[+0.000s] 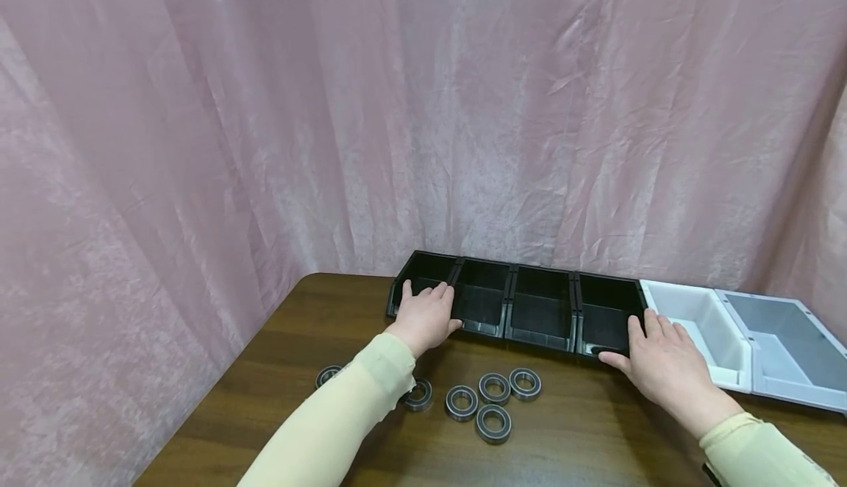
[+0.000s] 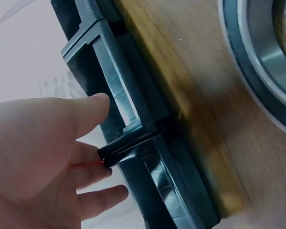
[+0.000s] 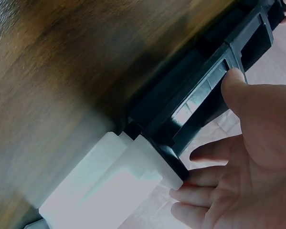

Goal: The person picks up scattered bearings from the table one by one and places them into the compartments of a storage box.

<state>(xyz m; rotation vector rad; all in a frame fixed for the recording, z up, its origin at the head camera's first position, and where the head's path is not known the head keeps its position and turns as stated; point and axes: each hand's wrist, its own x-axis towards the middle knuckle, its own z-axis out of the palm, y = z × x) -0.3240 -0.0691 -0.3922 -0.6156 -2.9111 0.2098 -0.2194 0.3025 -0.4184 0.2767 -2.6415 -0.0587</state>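
Observation:
A row of joined black plastic bins [image 1: 541, 307] stands along the back of the table. My left hand [image 1: 423, 318] reaches over the leftmost bin, its fingers loosely extended. In the left wrist view its thumb lies by one bin's front opening, and the other fingers lie near a divider [image 2: 126, 149]. My right hand [image 1: 668, 362] rests at the rightmost black bin, where it meets a white bin [image 1: 734, 358]. Its thumb is at the black bin's front, the other fingers toward the white bin. Several ring-shaped ball bearings [image 1: 481, 427] lie on the table between my arms.
A light grey bin [image 1: 787, 369] ends the row on the right. One bearing [image 1: 321, 379] is partly hidden by my left sleeve. The brown wooden table [image 1: 317, 318] has its left edge in view, and a pink curtain [image 1: 490, 104] hangs behind.

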